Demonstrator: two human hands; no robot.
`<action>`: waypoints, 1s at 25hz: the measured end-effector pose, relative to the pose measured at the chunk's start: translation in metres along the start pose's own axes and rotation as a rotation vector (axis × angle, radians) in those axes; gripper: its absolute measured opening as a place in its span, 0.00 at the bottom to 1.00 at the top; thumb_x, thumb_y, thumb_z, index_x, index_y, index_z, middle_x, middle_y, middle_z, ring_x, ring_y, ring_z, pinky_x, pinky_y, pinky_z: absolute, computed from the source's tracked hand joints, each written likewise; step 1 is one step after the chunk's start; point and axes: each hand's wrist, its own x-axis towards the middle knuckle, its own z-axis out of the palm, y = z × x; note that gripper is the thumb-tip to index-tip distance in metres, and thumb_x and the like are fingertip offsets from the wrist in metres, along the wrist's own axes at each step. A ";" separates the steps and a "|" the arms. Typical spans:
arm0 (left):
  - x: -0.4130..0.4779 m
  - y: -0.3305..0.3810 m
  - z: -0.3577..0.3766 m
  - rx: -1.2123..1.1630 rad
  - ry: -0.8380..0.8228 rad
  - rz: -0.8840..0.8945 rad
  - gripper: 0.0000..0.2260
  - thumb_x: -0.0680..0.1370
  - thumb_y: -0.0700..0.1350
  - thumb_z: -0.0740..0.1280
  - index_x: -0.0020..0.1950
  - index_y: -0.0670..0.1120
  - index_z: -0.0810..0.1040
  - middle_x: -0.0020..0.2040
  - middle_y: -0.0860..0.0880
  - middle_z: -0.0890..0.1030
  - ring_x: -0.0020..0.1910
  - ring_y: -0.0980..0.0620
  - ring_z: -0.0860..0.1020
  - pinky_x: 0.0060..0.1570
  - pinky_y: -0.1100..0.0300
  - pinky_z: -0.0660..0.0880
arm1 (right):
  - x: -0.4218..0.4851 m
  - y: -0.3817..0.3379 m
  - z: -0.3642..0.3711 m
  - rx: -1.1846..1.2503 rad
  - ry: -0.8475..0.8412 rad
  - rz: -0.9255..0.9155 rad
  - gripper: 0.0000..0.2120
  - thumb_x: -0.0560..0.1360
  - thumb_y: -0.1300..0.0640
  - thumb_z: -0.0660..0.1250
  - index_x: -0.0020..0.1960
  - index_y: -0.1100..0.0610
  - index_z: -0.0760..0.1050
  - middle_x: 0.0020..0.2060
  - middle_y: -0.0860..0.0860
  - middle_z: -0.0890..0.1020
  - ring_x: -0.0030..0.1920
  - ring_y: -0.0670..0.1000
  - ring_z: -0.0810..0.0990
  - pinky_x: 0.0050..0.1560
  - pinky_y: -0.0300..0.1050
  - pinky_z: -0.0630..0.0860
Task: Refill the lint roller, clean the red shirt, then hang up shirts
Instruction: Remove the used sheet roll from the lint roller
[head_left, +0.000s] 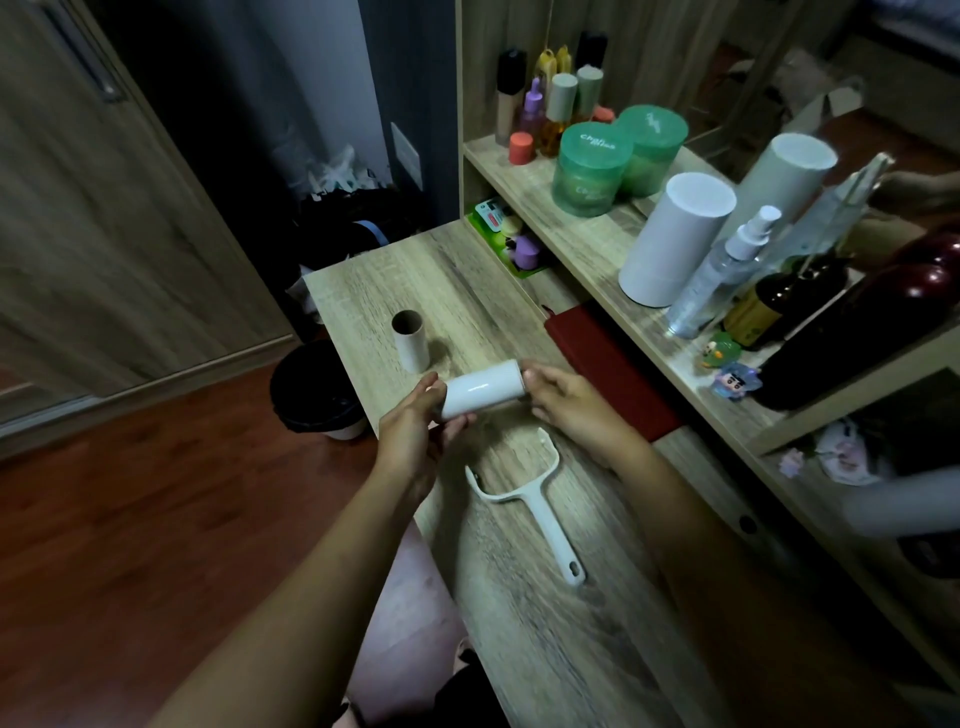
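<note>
A white refill roll (483, 389) is held level above the wooden table (545, 623). My left hand (415, 436) grips its left end and my right hand (571, 405) holds its right end with the fingertips. Below it on the table lies the white lint roller handle (540, 512), its frame bare and its grip pointing toward me. An empty cardboard core (410, 340) stands upright farther back on the table. A folded red shirt (613, 369) lies at the table's right edge, partly under my right hand.
A shelf unit (597, 244) on the right carries green jars (592, 169), a white cylinder (670, 244), spray bottles (722, 270) and dark bottles. A black bin (311, 395) stands on the red-brown floor left of the table. A wardrobe door is at far left.
</note>
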 end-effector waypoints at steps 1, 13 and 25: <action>-0.001 -0.001 0.002 0.011 -0.003 0.013 0.14 0.77 0.39 0.64 0.62 0.45 0.75 0.55 0.40 0.76 0.31 0.49 0.82 0.34 0.65 0.80 | -0.001 -0.003 0.000 -0.006 -0.016 -0.014 0.20 0.78 0.54 0.61 0.69 0.57 0.68 0.55 0.49 0.78 0.52 0.42 0.78 0.59 0.39 0.74; 0.000 -0.001 -0.018 0.006 0.087 0.060 0.16 0.77 0.38 0.64 0.65 0.42 0.73 0.47 0.44 0.78 0.37 0.45 0.79 0.37 0.63 0.80 | 0.039 0.018 -0.002 -0.332 0.310 -0.074 0.11 0.70 0.62 0.72 0.52 0.60 0.81 0.45 0.55 0.83 0.45 0.49 0.79 0.48 0.40 0.75; 0.004 0.001 -0.032 -0.032 0.088 0.057 0.15 0.77 0.38 0.64 0.64 0.41 0.74 0.49 0.43 0.79 0.32 0.46 0.80 0.31 0.65 0.79 | 0.074 0.042 0.005 -0.644 0.351 -0.099 0.09 0.74 0.61 0.66 0.52 0.60 0.80 0.51 0.59 0.81 0.48 0.57 0.81 0.51 0.47 0.77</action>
